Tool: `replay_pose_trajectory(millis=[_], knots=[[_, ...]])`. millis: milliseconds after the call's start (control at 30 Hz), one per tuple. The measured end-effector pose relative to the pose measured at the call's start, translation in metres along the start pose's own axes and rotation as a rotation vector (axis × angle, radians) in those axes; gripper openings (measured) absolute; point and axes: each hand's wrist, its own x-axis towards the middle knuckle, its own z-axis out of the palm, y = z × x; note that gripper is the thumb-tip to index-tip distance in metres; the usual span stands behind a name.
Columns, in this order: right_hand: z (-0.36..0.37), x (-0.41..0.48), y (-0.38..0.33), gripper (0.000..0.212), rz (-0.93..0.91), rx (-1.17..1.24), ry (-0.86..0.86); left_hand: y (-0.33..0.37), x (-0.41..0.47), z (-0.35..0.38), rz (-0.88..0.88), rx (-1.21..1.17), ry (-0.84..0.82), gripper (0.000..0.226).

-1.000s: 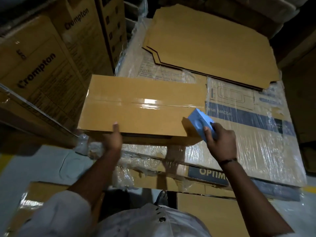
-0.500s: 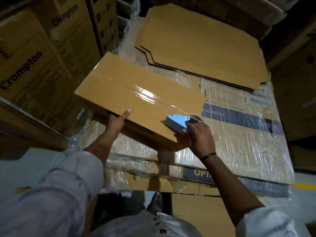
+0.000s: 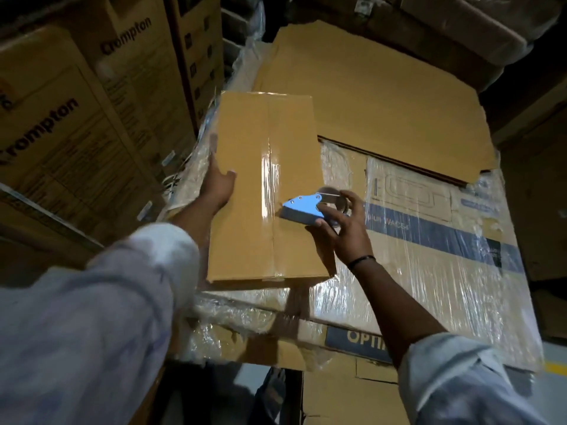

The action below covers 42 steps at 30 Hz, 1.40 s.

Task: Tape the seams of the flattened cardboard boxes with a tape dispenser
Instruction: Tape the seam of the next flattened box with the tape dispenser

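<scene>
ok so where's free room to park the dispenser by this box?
Best: wrapped carton top, right of the taped box, bordered by the flat sheet stack beyond and the carton's near edge. The stack's top is bare too. Left is tight: Crompton cartons crowd the left hand gripping the box. The right hand holds the tape dispenser.

The flattened box is recorded as plain tan; the tape dispenser, light blue. A dark blue band is noted across the wrapped carton; black lettering is printed on the brown stacked cartons.
</scene>
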Motion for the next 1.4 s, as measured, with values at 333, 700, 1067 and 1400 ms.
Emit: replay_pose_trajectory(millis=[333, 700, 1067, 1400], knots=[[0.037, -0.028, -0.033, 0.054, -0.010, -0.006, 0.067, -0.107, -0.123, -0.003, 0.115, 0.031, 0.045, 0.077], [0.042, -0.117, -0.076, 0.042, 0.074, 0.107, 0.161, -0.064, -0.088, -0.027, 0.485, 0.315, -0.148, 0.055], [0.035, -0.106, -0.078, 0.033, 0.048, -0.590, 0.004, -0.031, -0.113, -0.013, 0.422, 0.021, -0.737, 0.054], [0.009, -0.143, -0.110, 0.026, -0.007, -0.290, -0.194, -0.047, -0.149, -0.066, 0.314, -0.106, -0.836, 0.029]])
